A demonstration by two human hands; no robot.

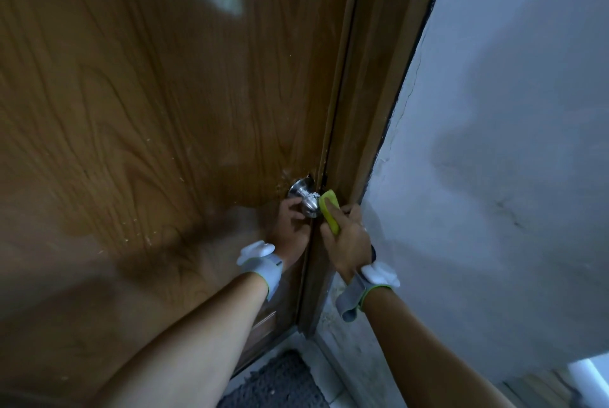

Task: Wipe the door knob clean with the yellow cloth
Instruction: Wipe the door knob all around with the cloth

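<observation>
A shiny metal door knob (308,198) sticks out of the brown wooden door (164,111) near its right edge. My left hand (291,226) reaches up from below and its fingers curl around the knob's left side. My right hand (347,239) grips a folded yellow cloth (329,211), pressing its upper end against the knob's right side. Both wrists wear white and grey bands.
The wooden door frame (369,111) runs just right of the knob, with a pale plastered wall (494,160) beyond it. A dark grey mat (280,384) lies on the floor at the foot of the door.
</observation>
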